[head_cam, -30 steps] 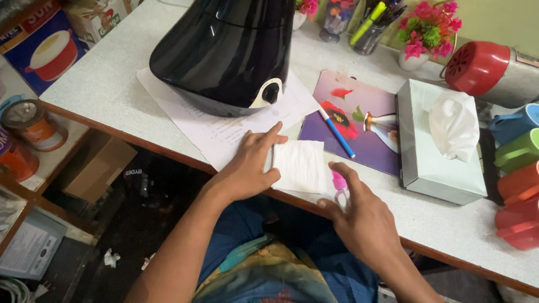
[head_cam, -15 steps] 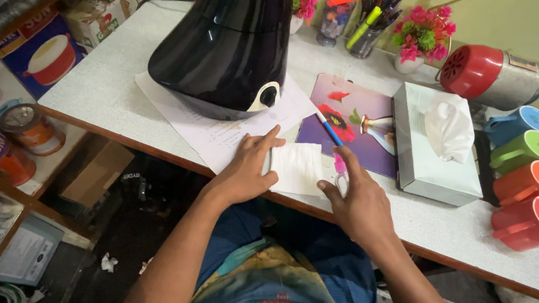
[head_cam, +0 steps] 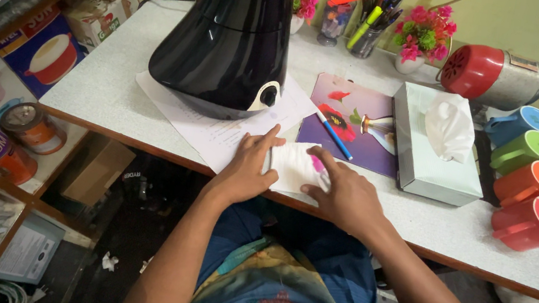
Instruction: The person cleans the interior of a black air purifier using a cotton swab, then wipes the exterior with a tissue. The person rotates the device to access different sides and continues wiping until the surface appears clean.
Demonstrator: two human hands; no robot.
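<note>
A white folded tissue lies at the front edge of the white table. My left hand rests flat on its left side, fingers spread, pinning it down. My right hand lies over the tissue's right part and holds a small clear bottle with a pink cap against it; most of the bottle is hidden under the fingers. A black appliance base stands just behind on sheets of white paper.
A blue pen lies on a purple flowered card. To the right stand a tissue box, several coloured mugs and a red-ended flask. Pen holders and pink flowers line the wall. Shelves with tins are at left.
My right hand has slid left from the bare table onto the tissue, bringing the pink-capped bottle with it. My left hand has stayed in place.
</note>
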